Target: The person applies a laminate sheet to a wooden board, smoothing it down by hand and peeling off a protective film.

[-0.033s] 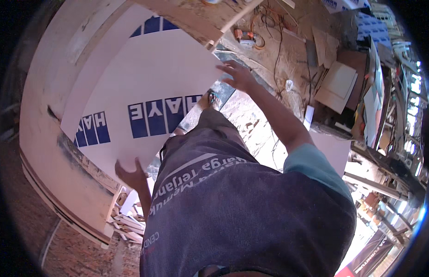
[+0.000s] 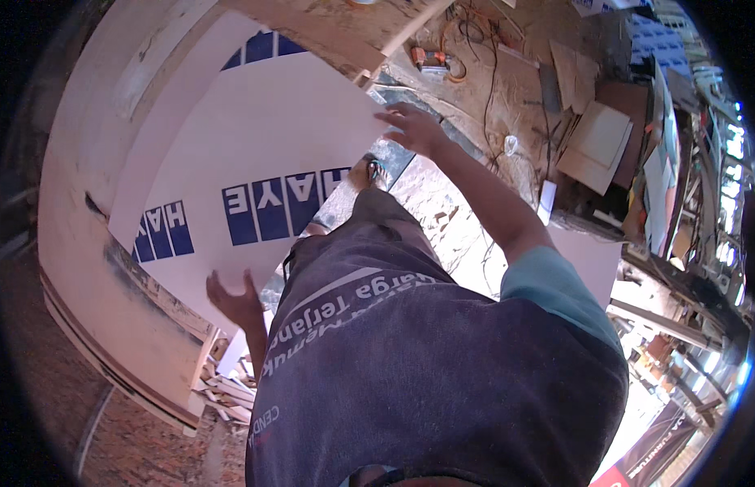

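A large white sheet with blue printed blocks (image 2: 256, 122) lies on a wooden panel and frame (image 2: 110, 308) at the left. My right hand (image 2: 410, 130) is at the sheet's upper right edge, fingers apart, with fingertips at the edge; whether they touch it is hard to tell. My left hand (image 2: 235, 300) is open, fingers spread, at the sheet's lower edge; contact there is unclear. My dark printed shirt fills the lower middle, and my foot (image 2: 373, 172) shows below the sheet's right edge.
An orange power tool (image 2: 428, 61) and cables lie on the dusty ground at upper right. Board offcuts (image 2: 593, 150) and leaning sheets (image 2: 662, 162) line the right side. Scrap wood strips (image 2: 227, 390) are piled below the panel. A cluttered timber structure (image 2: 694, 341) stands at far right.
My left hand has risen slightly and my right hand has shifted a little up and left toward the sheet. The view has moved very slightly.
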The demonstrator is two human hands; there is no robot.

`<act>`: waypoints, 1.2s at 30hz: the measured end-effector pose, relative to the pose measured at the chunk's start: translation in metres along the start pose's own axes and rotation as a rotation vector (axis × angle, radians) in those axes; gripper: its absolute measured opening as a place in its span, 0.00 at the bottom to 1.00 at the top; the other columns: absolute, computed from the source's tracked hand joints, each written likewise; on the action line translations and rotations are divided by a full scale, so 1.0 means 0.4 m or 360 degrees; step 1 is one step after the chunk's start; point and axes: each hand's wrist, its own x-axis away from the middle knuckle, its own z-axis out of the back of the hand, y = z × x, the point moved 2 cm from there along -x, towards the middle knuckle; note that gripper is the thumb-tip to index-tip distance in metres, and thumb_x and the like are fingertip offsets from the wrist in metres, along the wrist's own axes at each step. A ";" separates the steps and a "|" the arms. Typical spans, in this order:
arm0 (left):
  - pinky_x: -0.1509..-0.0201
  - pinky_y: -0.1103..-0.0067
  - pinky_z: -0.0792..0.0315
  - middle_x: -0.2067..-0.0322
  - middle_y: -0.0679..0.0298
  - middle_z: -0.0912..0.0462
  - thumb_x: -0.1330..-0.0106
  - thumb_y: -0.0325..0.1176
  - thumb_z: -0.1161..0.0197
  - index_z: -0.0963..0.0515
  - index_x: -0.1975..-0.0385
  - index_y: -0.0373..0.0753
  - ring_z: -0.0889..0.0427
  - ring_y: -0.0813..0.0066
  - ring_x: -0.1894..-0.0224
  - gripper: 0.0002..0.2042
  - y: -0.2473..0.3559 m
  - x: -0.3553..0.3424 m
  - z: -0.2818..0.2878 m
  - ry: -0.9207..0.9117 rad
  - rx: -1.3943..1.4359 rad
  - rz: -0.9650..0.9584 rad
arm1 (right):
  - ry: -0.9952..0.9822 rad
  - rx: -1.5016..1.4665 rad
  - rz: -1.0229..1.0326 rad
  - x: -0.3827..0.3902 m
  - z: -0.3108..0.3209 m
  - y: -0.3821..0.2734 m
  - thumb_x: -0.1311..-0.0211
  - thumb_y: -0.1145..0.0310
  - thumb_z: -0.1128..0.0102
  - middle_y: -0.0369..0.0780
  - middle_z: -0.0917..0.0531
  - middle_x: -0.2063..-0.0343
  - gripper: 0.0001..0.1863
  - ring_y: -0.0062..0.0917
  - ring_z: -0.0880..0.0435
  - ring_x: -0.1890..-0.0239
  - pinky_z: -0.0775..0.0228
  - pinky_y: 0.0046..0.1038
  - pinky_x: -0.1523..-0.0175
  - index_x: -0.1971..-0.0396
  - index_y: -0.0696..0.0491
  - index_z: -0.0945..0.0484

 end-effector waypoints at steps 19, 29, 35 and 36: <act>0.34 0.61 0.34 0.47 0.43 0.25 0.39 0.41 0.28 0.26 0.47 0.26 0.28 0.47 0.40 0.27 0.258 -0.224 -0.108 0.0397 0.0042 0.0019 | -0.0109 -0.0088 -0.0179 -0.079 0.098 -0.047 0.45 0.56 0.29 0.46 0.19 0.52 0.26 0.44 0.19 0.51 0.26 0.40 0.45 0.46 0.49 0.20; 0.47 0.61 0.22 0.59 0.38 0.16 0.41 0.61 0.34 0.19 0.55 0.23 0.16 0.44 0.54 0.37 -0.535 -0.333 -0.057 0.0511 -0.0413 0.1126 | 0.0204 0.0011 -0.0421 -0.634 -0.037 -0.055 0.41 0.54 0.34 0.54 0.18 0.53 0.26 0.51 0.22 0.45 0.29 0.45 0.41 0.50 0.58 0.19; 0.48 0.62 0.23 0.58 0.41 0.15 0.48 0.64 0.30 0.17 0.57 0.29 0.16 0.46 0.52 0.37 -0.737 -0.423 -0.108 0.0540 -0.0245 0.1049 | -0.0206 0.0056 -0.0435 -0.877 -0.145 -0.065 0.40 0.49 0.34 0.54 0.17 0.50 0.31 0.47 0.19 0.46 0.29 0.42 0.41 0.46 0.57 0.21; 0.47 0.63 0.23 0.57 0.41 0.16 0.48 0.63 0.29 0.16 0.59 0.29 0.16 0.48 0.53 0.35 -0.795 -0.395 -0.069 0.0224 -0.0248 0.1179 | -0.0260 0.0128 -0.0353 -0.898 -0.162 -0.114 0.42 0.47 0.32 0.52 0.16 0.51 0.32 0.43 0.17 0.48 0.28 0.39 0.42 0.46 0.56 0.20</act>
